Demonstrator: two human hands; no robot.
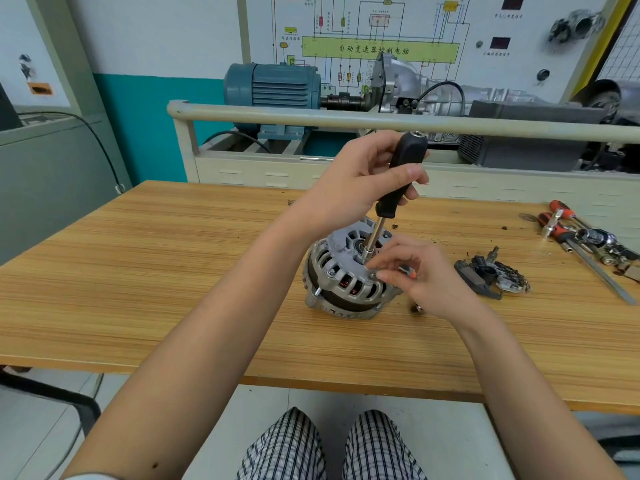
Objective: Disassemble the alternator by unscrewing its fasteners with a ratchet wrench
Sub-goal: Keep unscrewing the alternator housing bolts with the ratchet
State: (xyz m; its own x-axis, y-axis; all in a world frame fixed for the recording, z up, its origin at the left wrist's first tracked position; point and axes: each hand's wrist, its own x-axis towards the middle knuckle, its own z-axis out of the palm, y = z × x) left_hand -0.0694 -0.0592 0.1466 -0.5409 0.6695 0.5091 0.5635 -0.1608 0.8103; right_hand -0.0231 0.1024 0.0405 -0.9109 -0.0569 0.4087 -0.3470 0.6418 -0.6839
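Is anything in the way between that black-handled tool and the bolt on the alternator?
Nothing visible blocks it. The left hand holds the black-handled driver, whose shaft runs straight down onto the alternator. The right hand sits beside the tip, its fingertips at the socket end, so the exact contact is partly hidden.

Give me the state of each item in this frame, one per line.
Grey cast-metal alternator: upright on the wooden table, housing still closed.
Black-handled socket driver: near upright, tip down on the alternator top.
Left hand: grips the driver handle.
Right hand: fingertips pinch at the driver tip.
Dark removed rear parts: lying loose on the table.
Orange-handled tools: lying unused.
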